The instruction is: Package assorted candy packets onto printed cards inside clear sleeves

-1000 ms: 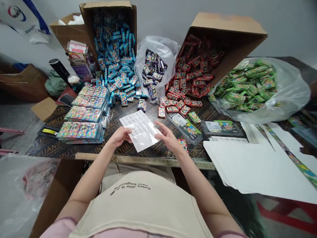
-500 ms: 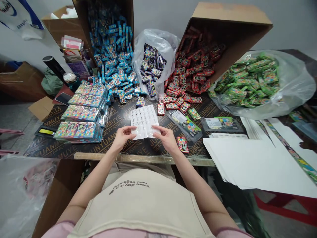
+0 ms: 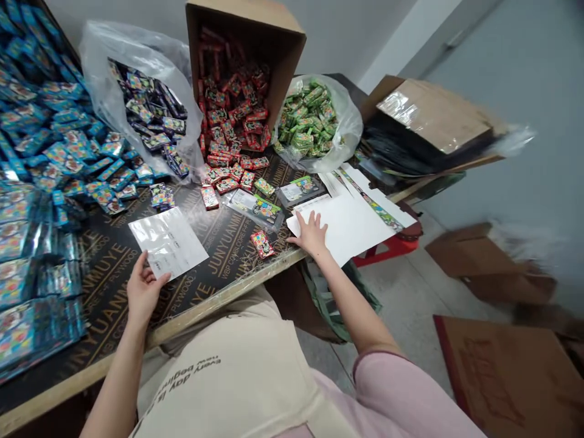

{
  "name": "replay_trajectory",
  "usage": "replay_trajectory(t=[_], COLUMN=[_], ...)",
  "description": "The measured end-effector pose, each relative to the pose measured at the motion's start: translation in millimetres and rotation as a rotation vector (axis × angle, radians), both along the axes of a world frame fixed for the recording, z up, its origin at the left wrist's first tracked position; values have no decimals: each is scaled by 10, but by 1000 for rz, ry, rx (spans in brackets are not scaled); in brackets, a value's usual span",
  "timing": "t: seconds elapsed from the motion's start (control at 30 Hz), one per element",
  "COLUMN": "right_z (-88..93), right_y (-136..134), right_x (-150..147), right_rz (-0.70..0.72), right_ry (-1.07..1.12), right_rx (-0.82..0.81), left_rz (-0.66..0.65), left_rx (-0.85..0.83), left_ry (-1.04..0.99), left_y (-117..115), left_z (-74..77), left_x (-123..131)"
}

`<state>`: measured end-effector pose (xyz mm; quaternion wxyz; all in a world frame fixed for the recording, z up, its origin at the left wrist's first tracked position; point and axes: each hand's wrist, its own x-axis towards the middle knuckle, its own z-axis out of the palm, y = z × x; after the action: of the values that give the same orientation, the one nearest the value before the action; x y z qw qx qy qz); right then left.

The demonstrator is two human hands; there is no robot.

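Right hand (image 3: 311, 235) moved onto white card (image 3: 347, 225) (left hand (image 3: 143, 291) touches sheet (image 3: 168, 242)).

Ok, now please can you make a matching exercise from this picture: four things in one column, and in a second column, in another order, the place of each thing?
Things:
1. green packets
2. red packets
3. shiny sheet
4. white cards

Places:
A. at the left hand
B. spilling from a tipped cardboard box
C. under the right hand
D. inside a clear plastic bag

Right pairs: 1-D, 2-B, 3-A, 4-C
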<state>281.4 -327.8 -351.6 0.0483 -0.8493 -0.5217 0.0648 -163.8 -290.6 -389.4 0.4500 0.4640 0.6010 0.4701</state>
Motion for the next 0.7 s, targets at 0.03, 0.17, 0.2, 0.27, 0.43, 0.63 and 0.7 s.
replay_trajectory(t=[0.03, 0.17, 0.2, 0.27, 0.43, 0.63, 0.7], right_z=[-52, -142, -135, -105, -40, -49, -47], right_y=[-45, -133, -133, -118, -98, -206, -239], right_x=[82, 136, 119, 85, 73, 142, 169], right_rz=[-39, -9, 27, 95, 212, 236, 231], right_ry=[-67, -241, -290, -371, -482, -483, -455], right_rx=[-90, -239, -261, -311, -342, -242, -221], left_rz=[9, -5, -19, 14, 254, -433, -653], left_rx=[-4, -33, -49, -55, 264, 320, 259], left_ry=[27, 72, 76, 179, 768, 316, 247], left_y=[17, 74, 72, 36, -71, 329, 516], left_z=[-38, -98, -92, -47, 236, 594, 631], left_x=[10, 31, 26, 11, 117, 1394, 2113])
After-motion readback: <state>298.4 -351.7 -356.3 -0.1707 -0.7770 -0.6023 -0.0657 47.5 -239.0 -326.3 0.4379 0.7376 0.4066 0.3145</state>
